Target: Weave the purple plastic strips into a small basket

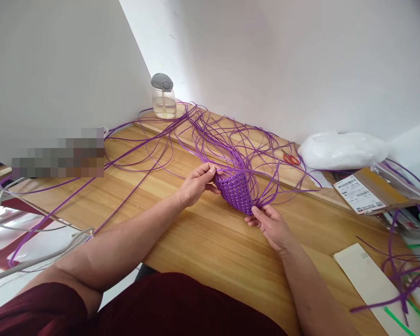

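Observation:
A small purple woven piece [235,191] rests on the wooden table [203,242], with many long loose purple strands [227,135] fanning out from its top toward the wall. My left hand [196,183] grips the piece's upper left edge, thumb and fingers closed on it. At the lower right corner my right hand [271,225] pinches the weave with its fingertips. Both forearms reach in from the bottom of the view.
A clear water bottle with a grey lid [164,96] stands in the far corner. Red scissors [291,159], a white plastic bag [343,150] and a labelled cardboard parcel [371,191] lie at the right. A pale envelope [374,284] and more purple strands [406,266] are near right.

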### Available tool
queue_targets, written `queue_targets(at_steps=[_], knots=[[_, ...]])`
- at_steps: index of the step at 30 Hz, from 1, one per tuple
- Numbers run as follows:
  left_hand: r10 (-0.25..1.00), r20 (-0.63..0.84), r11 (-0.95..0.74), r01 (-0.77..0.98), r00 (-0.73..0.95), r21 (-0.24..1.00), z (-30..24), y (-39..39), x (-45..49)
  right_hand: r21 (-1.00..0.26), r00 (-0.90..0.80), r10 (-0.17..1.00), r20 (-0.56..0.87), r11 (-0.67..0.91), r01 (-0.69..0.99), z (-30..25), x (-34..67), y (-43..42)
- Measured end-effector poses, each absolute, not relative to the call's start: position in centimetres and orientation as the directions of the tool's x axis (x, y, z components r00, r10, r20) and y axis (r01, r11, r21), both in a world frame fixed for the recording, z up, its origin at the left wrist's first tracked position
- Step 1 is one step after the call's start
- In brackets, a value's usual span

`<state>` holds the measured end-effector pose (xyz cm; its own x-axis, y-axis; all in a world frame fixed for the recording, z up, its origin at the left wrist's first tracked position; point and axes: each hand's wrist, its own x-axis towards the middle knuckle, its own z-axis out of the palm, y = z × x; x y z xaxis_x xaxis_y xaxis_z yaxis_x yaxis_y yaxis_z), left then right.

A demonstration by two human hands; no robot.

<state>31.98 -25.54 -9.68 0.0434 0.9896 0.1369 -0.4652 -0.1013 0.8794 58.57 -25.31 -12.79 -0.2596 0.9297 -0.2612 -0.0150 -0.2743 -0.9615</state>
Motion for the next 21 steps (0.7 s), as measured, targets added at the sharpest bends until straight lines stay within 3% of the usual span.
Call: queue_targets(at_steps=[21], knots=[[0.99, 0.132, -0.097, -0.401, 0.06, 0.911, -10.34, -25.28, 31.83, -0.957, -0.269, 0.925, -0.269, -0.289, -0.037, -12.41, 58.41, -25.38]])
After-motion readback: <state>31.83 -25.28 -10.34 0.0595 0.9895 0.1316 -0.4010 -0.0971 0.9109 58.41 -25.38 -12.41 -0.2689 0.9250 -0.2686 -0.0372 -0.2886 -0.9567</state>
